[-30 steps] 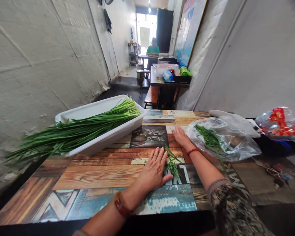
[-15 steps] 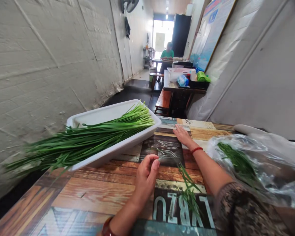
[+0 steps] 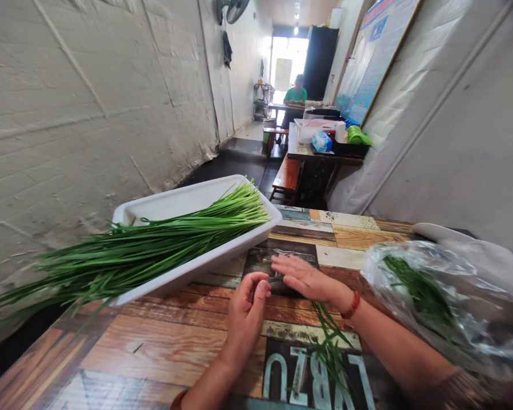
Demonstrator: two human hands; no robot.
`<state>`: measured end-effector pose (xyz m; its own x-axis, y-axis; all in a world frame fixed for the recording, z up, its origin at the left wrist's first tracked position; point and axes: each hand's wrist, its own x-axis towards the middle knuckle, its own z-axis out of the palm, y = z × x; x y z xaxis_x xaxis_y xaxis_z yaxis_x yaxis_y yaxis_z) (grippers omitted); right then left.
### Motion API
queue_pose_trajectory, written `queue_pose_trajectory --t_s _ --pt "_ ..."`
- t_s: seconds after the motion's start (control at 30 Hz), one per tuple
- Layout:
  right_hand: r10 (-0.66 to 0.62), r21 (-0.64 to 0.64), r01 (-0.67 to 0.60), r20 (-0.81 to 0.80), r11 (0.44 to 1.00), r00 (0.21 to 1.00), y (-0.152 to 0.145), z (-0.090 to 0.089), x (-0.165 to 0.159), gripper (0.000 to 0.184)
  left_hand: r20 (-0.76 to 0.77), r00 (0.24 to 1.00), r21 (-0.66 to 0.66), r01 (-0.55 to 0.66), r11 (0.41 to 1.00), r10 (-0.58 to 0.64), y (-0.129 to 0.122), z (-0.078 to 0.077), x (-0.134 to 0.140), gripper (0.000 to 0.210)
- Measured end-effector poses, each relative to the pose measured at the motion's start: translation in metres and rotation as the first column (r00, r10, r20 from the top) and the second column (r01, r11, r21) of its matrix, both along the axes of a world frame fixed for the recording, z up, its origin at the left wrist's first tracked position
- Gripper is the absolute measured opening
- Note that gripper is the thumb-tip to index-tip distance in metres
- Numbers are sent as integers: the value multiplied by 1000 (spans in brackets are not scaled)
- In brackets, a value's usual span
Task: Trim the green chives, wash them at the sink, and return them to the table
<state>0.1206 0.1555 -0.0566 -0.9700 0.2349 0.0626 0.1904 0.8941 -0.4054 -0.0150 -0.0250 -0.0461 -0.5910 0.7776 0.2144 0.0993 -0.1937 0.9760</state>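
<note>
**On the patterned tabletop [image 3: 123, 327]: green leaves around your two hands**

In the white tray [image 3: 183, 200], beyond and to the left of your left hand [image 3: 247, 307], lies a thick bundle of long, narrow leaves [image 3: 171, 245]. The leaves run nearly parallel, pale green at the ends gathered by the tray's right corner, deep green and loosely spread where they overhang its left end. A few loose leaves [image 3: 331, 347], thin and crossing one another, lie over the pale lettering printed on the tabletop. At the right, a clear plastic bag [image 3: 470, 296] holds a tangled, darker clump of greens [image 3: 419, 287].

Your left hand is half curled, its thumb close to the bent fingers; whether a scrap is pinched between them you cannot tell. Your right hand [image 3: 310, 279] is spread flat, palm down, its fingertips near those of the left. The loose leaves lie on the near side of your right hand, their far ends reaching its lower edge; contact cannot be judged. The tray bundle is apart from both hands. The bag lies to the right of your right forearm.
</note>
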Motion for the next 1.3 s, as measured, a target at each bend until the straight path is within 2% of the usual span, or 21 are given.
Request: queue_pose_trajectory --t_s 0.07,0.1,0.17,0.23,0.27,0.3,0.33,0.43,0.5,0.57,0.63,0.67,0.73,0.8,0.9,1.0,1.07,1.13,1.17,1.23,1.3 --pt "9 -127 -17 -64 992 998 -11 6 32 53 -18 1000 0 14 1000 -14 2 -1 1 34" --pt "-61 -140 47 -96 989 993 -8 9 44 55 -40 999 -8 18 1000 -18 3 -2 2 33" --pt "-317 -60 312 -126 948 940 10 12 60 58 -126 991 -33 31 999 -35 7 -6 2 32" --pt "-585 103 589 -70 802 808 29 11 67 60 -252 966 -49 50 998 -60 11 -12 -1 30" --pt "-661 186 654 -25 734 750 33 9 67 61 -313 947 -53 59 997 -72 13 -14 -3 30" --pt "-688 255 662 20 705 725 32 6 66 62 -364 928 -55 64 996 -80 16 -17 -5 30" --pt "-667 301 624 57 721 743 24 2 63 63 -399 913 -56 65 996 -82 17 -19 -7 31" --pt "-413 301 374 75 877 908 -24 -10 57 66 -447 892 -57 44 997 -65 21 -23 -13 35" --pt "-268 194 260 15 946 963 -54 -16 61 64 -468 882 -56 36 998 -58 22 -26 -15 36" --pt "-255 40 260 -89 965 963 -66 -18 72 64 -492 869 -53 34 998 -56 23 -30 -18 37" --pt "-367 -62 362 -177 930 913 -60 -17 83 67 -522 852 -57 24 998 -50 25 -36 -20 37" --pt "-444 -68 439 -194 896 875 -53 -16 87 68 -537 843 -61 10 998 -41 26 -39 -22 38" --pt "-568 6 575 -148 818 810 -42 -16 90 64 -569 822 -64 -20 998 -20 31 -45 -24 40" --pt "-603 134 605 -64 785 795 -43 -15 84 58 -602 798 -74 -39 997 -14 38 -49 -25 44" --pt "-513 195 500 24 844 858 -68 -12 68 56 -673 730 -205 -27 978 -121 45 -49 -21 51" --pt "-381 31 380 33 924 924 -99 -6 67 62 -759 561 -410 -16 912 -331 40 -44 -8 58" --pt "-352 -122 345 -46 931 935 -113 -2 84 67 -804 414 -465 7 885 -426 28 -42 7 63" --pt "-413 -223 375 -163 900 896 -118 -1 115 71 -838 300 -459 62 886 -455 12 -43 25 70" --pt "-470 -234 423 -208 875 858 -120 -2 134 73 -849 270 -448 90 890 -455 4 -44 35 73" --pt "-595 -179 568 -243 804 766 -121 -8 171 76 -855 262 -426 136 895 -447 -9 -45 56 78" --pt "-684 -60 691 -224 720 694 -125 -19 196 77 -843 296 -413 177 893 -449 -16 -46 77 80"
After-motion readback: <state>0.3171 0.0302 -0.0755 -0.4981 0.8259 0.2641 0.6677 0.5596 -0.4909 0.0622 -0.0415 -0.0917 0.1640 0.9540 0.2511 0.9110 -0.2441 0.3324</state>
